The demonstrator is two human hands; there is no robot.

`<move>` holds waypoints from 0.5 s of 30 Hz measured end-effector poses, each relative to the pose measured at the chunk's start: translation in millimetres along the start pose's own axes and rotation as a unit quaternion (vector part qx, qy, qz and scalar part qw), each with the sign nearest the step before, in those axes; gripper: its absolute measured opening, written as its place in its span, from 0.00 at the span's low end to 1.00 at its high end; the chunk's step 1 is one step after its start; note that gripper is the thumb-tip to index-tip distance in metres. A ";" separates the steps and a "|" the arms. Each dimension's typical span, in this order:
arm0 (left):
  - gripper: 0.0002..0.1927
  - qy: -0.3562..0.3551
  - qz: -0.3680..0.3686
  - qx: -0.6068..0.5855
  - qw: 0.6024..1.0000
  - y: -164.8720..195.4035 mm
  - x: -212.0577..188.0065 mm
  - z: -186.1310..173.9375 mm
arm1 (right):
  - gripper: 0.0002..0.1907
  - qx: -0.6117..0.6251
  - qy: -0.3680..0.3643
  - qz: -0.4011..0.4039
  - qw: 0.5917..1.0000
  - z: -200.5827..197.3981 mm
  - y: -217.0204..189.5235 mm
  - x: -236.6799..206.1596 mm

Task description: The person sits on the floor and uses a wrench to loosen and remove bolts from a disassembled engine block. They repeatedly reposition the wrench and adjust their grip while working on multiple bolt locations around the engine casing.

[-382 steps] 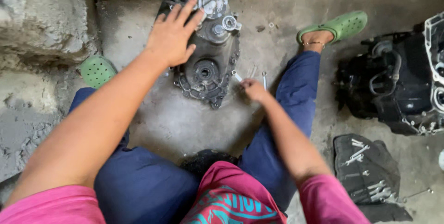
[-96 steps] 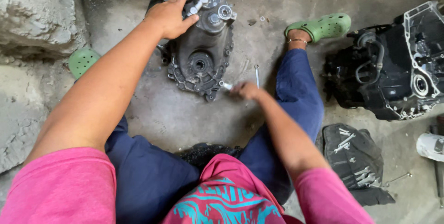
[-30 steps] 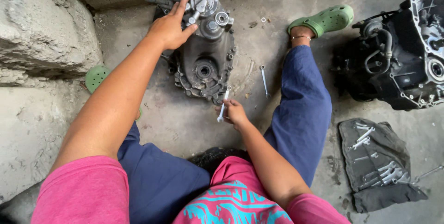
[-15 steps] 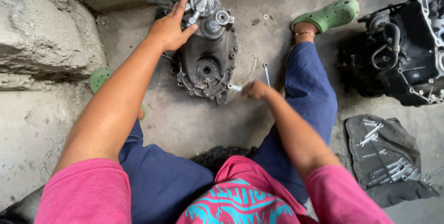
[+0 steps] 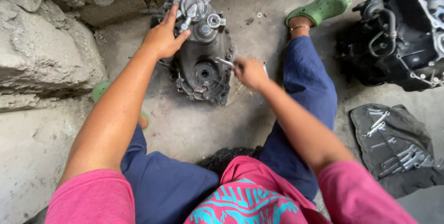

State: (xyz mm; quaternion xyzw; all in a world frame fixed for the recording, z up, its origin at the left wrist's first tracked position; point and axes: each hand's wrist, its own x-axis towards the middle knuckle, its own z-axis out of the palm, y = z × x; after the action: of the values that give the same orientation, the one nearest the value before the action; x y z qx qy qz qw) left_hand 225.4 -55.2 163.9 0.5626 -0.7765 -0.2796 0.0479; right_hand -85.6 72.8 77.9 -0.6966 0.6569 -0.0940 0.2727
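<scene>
1. Head view looks down on a person seated on the concrete floor, legs spread around a grimy engine crankcase cover that lies flat against the foot of a rough stone wall.

2. Left hand lies flat on the upper left of the casing, its grip spread wide, fingers fanned over the metal beside the round pump-like housing, pressing it still.

3. Right hand has its grip pressed together around a slim metal wrench; the tool's tip sticks out just left of the knuckles and meets the casing's right side, above the central round bore.

4. By my reading, the step in hand is working a fastener on the casing's right edge. A next move would call for keeping the tool square on the fastener while the spread hand resists the twist; the hand is blurred, so the exact seating cannot be told.

5. Well to the right of the wrench grip sits a black engine block, and nearer, a dark cloth laid with spare wrenches.

6. Just beyond the wrench hand, the right leg and a green clog crowd the swing; a few small loose parts lie beside the casing's top.
</scene>
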 end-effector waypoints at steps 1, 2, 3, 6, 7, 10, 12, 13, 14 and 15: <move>0.47 0.002 0.003 -0.001 1.000 1.2 0.8 -0.7 | 0.11 0.156 -0.030 0.103 0.982 20.4 8.7 -16.1; 0.47 0.003 0.005 -0.001 1.000 1.7 1.0 -1.3 | 0.12 0.291 -0.022 0.133 0.947 45.4 13.8 -31.3; 0.47 0.002 0.003 -0.002 1.000 2.1 0.2 -1.3 | 0.13 0.421 -0.017 0.160 0.893 69.5 18.1 -44.6; 0.47 -0.007 -0.017 0.003 1.000 2.8 -1.6 -0.6 | 0.13 0.519 -0.040 0.265 0.811 127.2 18.8 -74.7; 0.47 -0.012 -0.023 0.003 1.000 2.7 -2.6 -0.2 | 0.13 0.540 -0.048 0.303 0.784 137.5 16.2 -81.1; 0.46 -0.012 -0.026 0.006 1.000 3.7 -1.5 -0.3 | 0.12 0.561 -0.060 0.344 0.750 149.7 1.3 -88.1; 0.46 -0.007 -0.022 0.011 1.000 3.9 -0.5 -1.3 | 0.13 0.575 -0.071 0.356 0.733 151.9 -10.0 -90.0; 0.46 -0.010 -0.021 0.008 1.000 4.5 0.5 -1.8 | 0.13 0.588 -0.078 0.364 0.718 151.8 -14.9 -91.4; 0.46 -0.013 -0.020 0.005 1.000 4.3 1.1 -2.2 | 0.13 0.599 -0.086 0.372 0.704 152.4 -19.5 -92.4; 0.46 -0.017 -0.022 0.001 1.000 4.2 1.1 -2.5 | 0.12 0.620 -0.085 0.370 0.687 151.9 -21.9 -93.3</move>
State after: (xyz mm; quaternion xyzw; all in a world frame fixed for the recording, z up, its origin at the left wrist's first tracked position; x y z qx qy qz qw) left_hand 222.5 -56.2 167.7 0.5749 -0.7650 -0.2891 0.0276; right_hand -3.5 201.6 -16.6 -0.0741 0.6278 -0.3113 0.7096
